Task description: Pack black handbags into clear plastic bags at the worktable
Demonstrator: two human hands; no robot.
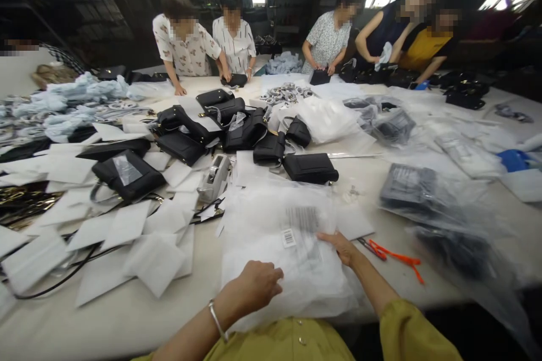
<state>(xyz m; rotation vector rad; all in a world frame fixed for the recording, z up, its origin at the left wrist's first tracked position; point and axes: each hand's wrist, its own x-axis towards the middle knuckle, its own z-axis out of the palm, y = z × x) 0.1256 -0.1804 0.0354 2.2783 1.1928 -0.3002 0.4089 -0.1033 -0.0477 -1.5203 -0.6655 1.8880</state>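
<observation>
A stack of clear plastic bags (262, 231) lies flat in front of me, with printed text and a white barcode label (288, 238) showing on the top one. My right hand (341, 247) is at the right side of the stack, its fingers closed on the top bag beside the printing. Above the lower left part hovers my left hand (259, 285), fingers loosely bent and slightly apart, with nothing visible in them. Just past the stack sits a black handbag (311, 168). Orange-handled snips (392, 256) lie to the right of my right hand.
Black handbags (182, 146) are heaped mid-table, near a tape dispenser (215, 177). White foam sheets (127, 223) and straps spread left. Bagged handbags (409, 189) lie right. Several co-workers stand across the table, one handling a black bag (320, 76).
</observation>
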